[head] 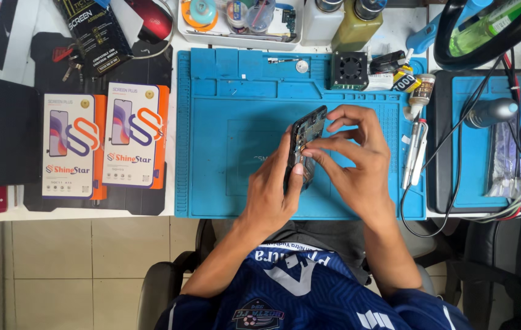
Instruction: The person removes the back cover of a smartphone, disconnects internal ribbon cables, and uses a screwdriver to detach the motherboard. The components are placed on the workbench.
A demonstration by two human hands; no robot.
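**Opened phone held edge-up over the blue repair mat**

At the far left of the frame a dark tablet-like slab (5,131) lies on the white bench, and just right of it two white-and-orange replacement screen boxes (104,143) sit side by side on a black pad, out of the working area but within reach. Above them, in the upper left, lie a black carton (96,32) and a red computer mouse (150,18).

The centre is filled by the blue silicone repair mat (223,183), whose raised edge and small trays along the top keep loose parts from rolling off. Over its middle, the left hand (269,192) grips an opened smartphone (305,146) by its lower edge, thumb on one side and fingers curled behind, tilting it up on edge so its exposed inside faces the person. The right hand (358,162) comes across from the right with thumb and forefinger pinched together against the phone's inner face; it seems to be nipping some small part, though that part is too small to make out.

Further right, a small black fan (349,69) and glue tubes (416,85) stand at the mat's top edge, a white pen-like tool (414,153) lies along its right side, and a second blue mat (486,140) with cables fills the right of the frame.
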